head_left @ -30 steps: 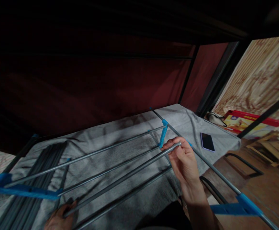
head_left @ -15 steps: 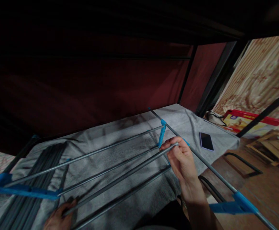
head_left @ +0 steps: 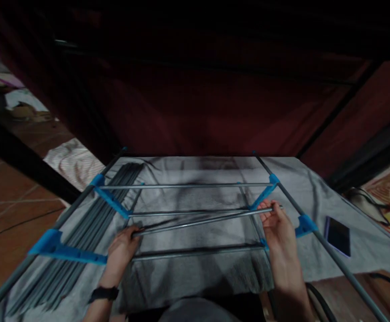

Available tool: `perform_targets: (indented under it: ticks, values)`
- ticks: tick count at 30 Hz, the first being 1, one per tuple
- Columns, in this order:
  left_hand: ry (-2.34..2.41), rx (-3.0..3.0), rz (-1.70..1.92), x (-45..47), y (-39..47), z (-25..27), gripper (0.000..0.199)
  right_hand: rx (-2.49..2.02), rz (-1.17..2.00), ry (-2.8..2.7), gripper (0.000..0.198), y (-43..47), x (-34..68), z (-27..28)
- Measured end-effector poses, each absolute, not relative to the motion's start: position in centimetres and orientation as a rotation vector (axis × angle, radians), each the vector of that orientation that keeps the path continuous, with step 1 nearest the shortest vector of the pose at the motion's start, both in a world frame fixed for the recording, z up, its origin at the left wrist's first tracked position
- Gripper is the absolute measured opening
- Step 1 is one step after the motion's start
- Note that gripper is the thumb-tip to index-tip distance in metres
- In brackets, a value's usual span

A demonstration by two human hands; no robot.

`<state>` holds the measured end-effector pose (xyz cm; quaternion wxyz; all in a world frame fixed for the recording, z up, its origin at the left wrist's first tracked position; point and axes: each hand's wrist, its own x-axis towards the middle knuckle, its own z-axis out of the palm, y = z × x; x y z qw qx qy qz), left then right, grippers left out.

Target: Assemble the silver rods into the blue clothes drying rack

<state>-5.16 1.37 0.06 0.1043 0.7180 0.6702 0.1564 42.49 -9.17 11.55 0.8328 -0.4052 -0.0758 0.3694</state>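
A grey metal tube [head_left: 201, 222] runs across in front of me, its right end slightly higher. My left hand [head_left: 124, 243] is closed around its left end. Near the other end, my right hand [head_left: 277, 223] pinches it between thumb and fingers. Around both hands stands a frame of grey tubes with blue plastic connectors; one blue connector [head_left: 69, 251] is at the left, another blue connector [head_left: 306, 226] just right of my right hand. A fixed crossbar [head_left: 186, 185] spans the frame at the back, and a lower crossbar [head_left: 198, 253] passes below the held tube.
A bundle of loose grey tubes [head_left: 90, 232] lies on the grey cloth [head_left: 181, 169] at the left. A phone [head_left: 338, 236] rests on the cloth at the right. Behind rises a dark red panel [head_left: 208, 116]. A dark post [head_left: 30, 161] stands at the far left.
My view has swung left, bringing the frame's left side into sight. Both hands still hold the tube, which now lies more level across the frame.
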Motion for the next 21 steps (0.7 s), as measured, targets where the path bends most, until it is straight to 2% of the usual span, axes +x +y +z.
perform_targets:
  ticks: [6, 9, 16, 21]
  values:
    - [1.893, 2.233, 0.517, -5.6, 0.7, 0.0, 0.030, -0.934, 0.891, 0.108, 0.006, -7.4, 44.6, 4.0]
    - [1.873, 2.249, 0.485, -5.0, 0.3, 0.4, 0.025, -0.995, 0.930, 0.223, 0.013, -7.3, 45.5, 0.8]
    - [1.712, 2.323, 0.416, -2.7, -0.3, 1.7, 0.013, -1.107, 1.026, 0.172, 0.015, -8.2, 47.2, -3.9]
    - [1.664, 2.435, 0.312, -2.3, -0.5, 2.0, 0.021, -1.038, 1.046, 0.079, 0.019, -8.6, 47.9, -5.0]
